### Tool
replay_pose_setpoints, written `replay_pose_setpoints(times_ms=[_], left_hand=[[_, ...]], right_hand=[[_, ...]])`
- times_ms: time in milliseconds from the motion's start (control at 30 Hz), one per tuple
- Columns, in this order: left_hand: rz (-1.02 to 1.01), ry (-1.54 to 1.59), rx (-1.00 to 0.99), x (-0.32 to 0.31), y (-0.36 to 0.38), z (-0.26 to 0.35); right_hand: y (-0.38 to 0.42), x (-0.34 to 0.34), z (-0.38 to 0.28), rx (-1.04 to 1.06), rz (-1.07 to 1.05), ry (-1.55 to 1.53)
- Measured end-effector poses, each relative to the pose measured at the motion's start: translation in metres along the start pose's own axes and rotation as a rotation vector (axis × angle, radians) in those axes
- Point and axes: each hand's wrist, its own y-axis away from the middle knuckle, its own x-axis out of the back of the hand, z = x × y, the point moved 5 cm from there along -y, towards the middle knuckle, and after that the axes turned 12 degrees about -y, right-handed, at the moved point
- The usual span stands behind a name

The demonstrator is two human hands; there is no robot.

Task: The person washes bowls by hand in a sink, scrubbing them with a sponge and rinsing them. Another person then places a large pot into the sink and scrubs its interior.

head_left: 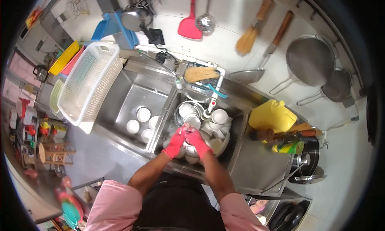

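Both hands wear red rubber gloves and meet over the right basin of a steel sink point(240, 148). My left hand point(175, 143) is closed at the lower edge of a small pale bowl point(192, 121). Beside it my right hand point(196, 140) has its fingers bent in toward the same spot; what they press on is hidden. White bowls and cups point(219, 116) are heaped around and below the hands, some inside a larger round bowl. In the left basin several white bowls point(143, 114) lie on the bottom.
A white plastic basket point(89, 84) stands left of the sink. Behind the basins are a faucet point(179, 83) and a brush point(200, 74). A yellow jug point(272, 116) and bottles point(288, 147) stand on the right. Strainers point(311, 60) hang on the wall.
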Motion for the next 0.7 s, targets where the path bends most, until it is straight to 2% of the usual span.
replay_pose_setpoints(times_ms=[67, 100, 200, 233, 333, 367, 467, 533, 567, 600, 667, 700], left_hand=[[-0.028, -0.077, -0.331, 0.009, -0.039, -0.031], [0.036, -0.162, -0.329, 0.016, -0.031, -0.022], [-0.237, -0.183, -0.034, 0.024, -0.017, -0.007], [-0.238, -0.078, -0.110, 0.023, -0.010, 0.001], [-0.103, -0.021, -0.233, 0.025, -0.007, 0.003], [-0.080, 0.010, -0.253, 0.026, -0.007, 0.004], [-0.140, 0.060, -0.242, 0.029, -0.004, 0.007], [-0.188, -0.020, -0.276, 0.034, -0.016, 0.005], [-0.233, 0.014, -0.205, 0.036, -0.016, -0.005], [-0.278, 0.048, -0.135, 0.044, 0.001, 0.018], [-0.298, 0.029, -0.073, 0.053, 0.003, 0.036], [-0.274, -0.023, -0.063, 0.056, -0.002, 0.027]], right_hand=[[-0.074, -0.017, 0.113, -0.068, -0.187, -0.377], [-0.087, -0.014, 0.111, 0.074, -0.204, 0.289], [0.038, -0.014, -0.047, 0.217, -0.238, 1.006], [0.052, -0.016, -0.070, 0.223, -0.154, 1.045], [0.032, -0.023, -0.068, 0.229, 0.161, 0.996], [0.030, -0.023, -0.063, 0.155, 0.105, 0.978], [0.009, -0.013, -0.016, 0.051, -0.176, 0.511], [0.013, -0.009, -0.017, 0.245, -0.298, 0.603], [0.019, -0.009, -0.013, 0.333, -0.357, 0.644], [0.031, -0.004, -0.026, 0.261, -0.219, 0.714], [0.066, -0.001, -0.099, 0.138, 0.061, 0.855], [0.062, 0.006, -0.095, 0.251, 0.103, 0.773]])
